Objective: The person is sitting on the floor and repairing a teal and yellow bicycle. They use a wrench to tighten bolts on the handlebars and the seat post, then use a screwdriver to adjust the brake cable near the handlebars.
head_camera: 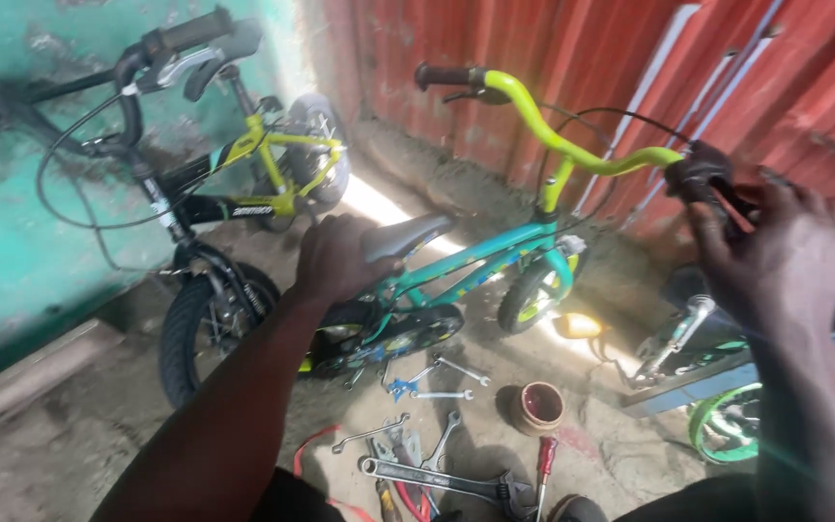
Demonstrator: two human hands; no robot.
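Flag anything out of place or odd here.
Tools lie scattered on the dirt floor: wrenches and an adjustable wrench. The left hand rests on the teal bike's saddle; nothing looks broken.

A white label strip [253,210] runs along the dark down tube of the black-and-yellow bicycle [244,174], just left of the left hand [335,256]; no packages, signs or screens show.

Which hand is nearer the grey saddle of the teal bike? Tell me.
Left. The left hand rests on the rear of the grey saddle; the right hand is far off, at the black handlebar grip.
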